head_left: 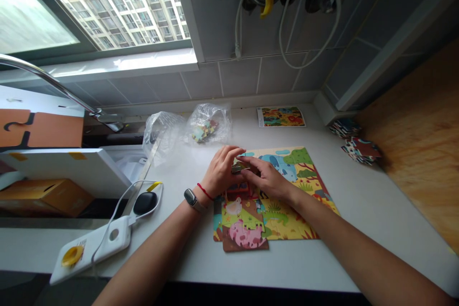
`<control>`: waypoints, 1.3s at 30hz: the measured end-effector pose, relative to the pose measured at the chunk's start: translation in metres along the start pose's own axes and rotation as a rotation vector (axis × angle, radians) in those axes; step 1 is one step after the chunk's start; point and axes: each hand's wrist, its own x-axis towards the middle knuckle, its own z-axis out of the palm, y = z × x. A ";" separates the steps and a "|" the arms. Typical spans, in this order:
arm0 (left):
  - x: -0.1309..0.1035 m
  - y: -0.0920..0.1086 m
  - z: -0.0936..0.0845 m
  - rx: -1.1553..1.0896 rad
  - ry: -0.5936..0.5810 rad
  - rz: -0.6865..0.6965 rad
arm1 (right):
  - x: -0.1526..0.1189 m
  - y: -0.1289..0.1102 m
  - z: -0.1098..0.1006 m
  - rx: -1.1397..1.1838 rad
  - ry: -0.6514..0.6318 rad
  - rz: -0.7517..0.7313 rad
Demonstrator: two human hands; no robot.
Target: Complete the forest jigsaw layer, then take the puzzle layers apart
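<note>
A colourful animal jigsaw puzzle point(287, 210) lies flat on the counter, showing a blue elephant and a green crocodile. Over its lower left lies a smaller joined section point(244, 236) with a pink pig and a white hen. Above the puzzle's left part, my left hand point(224, 167) is closed around a small stack of puzzle pieces point(237, 167). My right hand point(267, 177) pinches at the same pieces from the right, fingertips almost meeting the left ones. How many pieces are there, and how they are split between the hands, is partly hidden.
Behind the hands sit clear plastic bags point(210, 122), one with puzzle pieces inside. A picture card point(281, 117) lies near the wall. Stacked pieces point(360, 150) stand at the right. To the left are a white power strip point(114, 236), a black charger point(145, 203) and a faucet point(107, 117).
</note>
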 end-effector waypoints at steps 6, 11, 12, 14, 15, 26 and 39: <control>0.001 0.004 -0.002 0.055 -0.046 0.080 | 0.002 -0.005 0.003 -0.001 -0.070 0.005; 0.003 0.006 -0.002 0.081 -0.093 0.128 | 0.005 -0.011 0.008 -0.073 -0.044 -0.004; 0.003 0.007 -0.002 0.087 -0.089 0.131 | 0.005 -0.012 0.009 -0.079 -0.029 0.000; 0.004 0.007 -0.002 0.095 -0.065 0.143 | 0.004 -0.013 0.010 -0.082 -0.008 0.006; 0.004 0.007 -0.002 0.099 -0.053 0.145 | 0.004 -0.013 0.011 -0.083 -0.003 0.003; 0.003 0.008 0.004 0.030 -0.022 0.155 | 0.007 -0.011 0.013 -0.071 -0.036 0.029; 0.007 0.023 -0.016 -0.285 0.011 0.016 | 0.007 -0.001 0.015 -0.033 0.220 -0.008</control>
